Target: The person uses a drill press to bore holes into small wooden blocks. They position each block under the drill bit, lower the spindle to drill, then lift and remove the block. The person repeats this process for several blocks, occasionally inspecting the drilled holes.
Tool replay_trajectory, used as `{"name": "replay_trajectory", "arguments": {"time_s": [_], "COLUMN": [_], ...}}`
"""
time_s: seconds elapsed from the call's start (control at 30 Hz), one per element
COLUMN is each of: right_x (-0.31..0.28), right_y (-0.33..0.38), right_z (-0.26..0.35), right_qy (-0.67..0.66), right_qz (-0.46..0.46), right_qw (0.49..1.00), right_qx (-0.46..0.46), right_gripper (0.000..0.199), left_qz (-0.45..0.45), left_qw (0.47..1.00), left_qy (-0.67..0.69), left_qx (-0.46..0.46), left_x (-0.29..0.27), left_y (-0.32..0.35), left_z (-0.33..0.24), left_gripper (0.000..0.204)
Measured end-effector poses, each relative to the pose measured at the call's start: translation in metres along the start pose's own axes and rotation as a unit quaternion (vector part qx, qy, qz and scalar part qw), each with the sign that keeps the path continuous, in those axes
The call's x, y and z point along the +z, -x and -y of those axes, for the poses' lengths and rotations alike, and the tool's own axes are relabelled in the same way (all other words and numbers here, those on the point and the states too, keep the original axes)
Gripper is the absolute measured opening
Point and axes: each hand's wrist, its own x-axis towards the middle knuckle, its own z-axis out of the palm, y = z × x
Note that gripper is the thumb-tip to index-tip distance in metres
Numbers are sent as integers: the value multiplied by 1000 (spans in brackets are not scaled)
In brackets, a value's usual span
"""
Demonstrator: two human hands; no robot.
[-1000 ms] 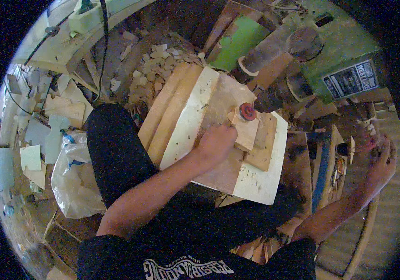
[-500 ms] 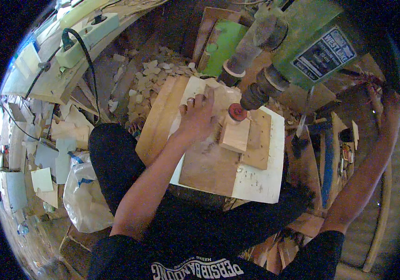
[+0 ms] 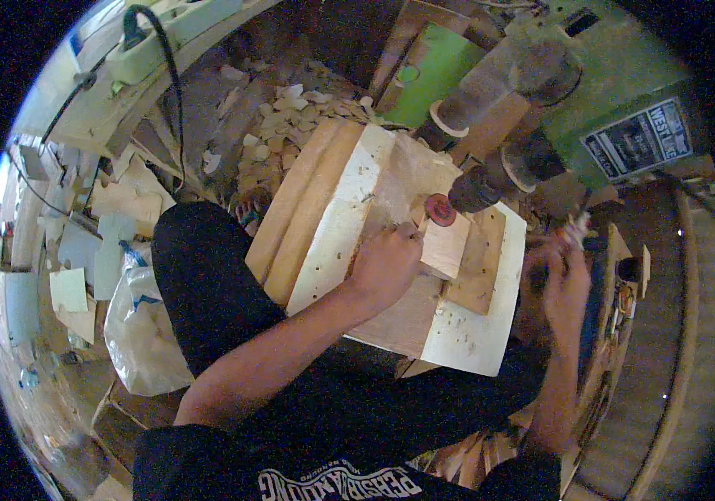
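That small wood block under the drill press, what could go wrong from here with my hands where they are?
1. Your left hand holds the small wood block right beside the red cutter; a slip could bring fingers into it.
2. No clamp is visible, so the block might spin or kick if the cutter grabs.
3. Your right hand is off at the machine's side, so only one hand steadies the block.

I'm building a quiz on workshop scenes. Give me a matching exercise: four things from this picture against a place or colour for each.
Things:
1. left hand
2. right hand
3. round sanding disc
4. power strip

Places or colours:
A. red
B. upper left, on a ledge
C. on the small wood block
D. right of the work board

Pairs: 1-C, 2-D, 3-A, 4-B
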Motion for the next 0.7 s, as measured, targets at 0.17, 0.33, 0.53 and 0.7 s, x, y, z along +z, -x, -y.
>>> {"name": "replay_trajectory", "arguments": {"time_s": [0.17,0.33,0.53,0.7], "right_x": [77,101,89,-4], "right_y": [-93,-137,-102,3], "right_z": [-44,-80,-55,9], "right_qy": [-56,-59,-67,-80], "right_qz": [-38,-92,-110,40], "right_qw": [997,993,992,989], "right_qx": [35,46,-13,120], "right_gripper": [32,31,31,30], "left_qz": [52,69,22,-5], "left_qw": [998,996,999,999], "left_qy": [3,-36,-29,-25], "left_qx": [-42,-32,-29,-20], "left_x": [-2,-3,5,-1], "left_y": [0,1,0,3], "left_z": [-6,-7,-5,-6], "left_gripper": [15,15,12,11]}}
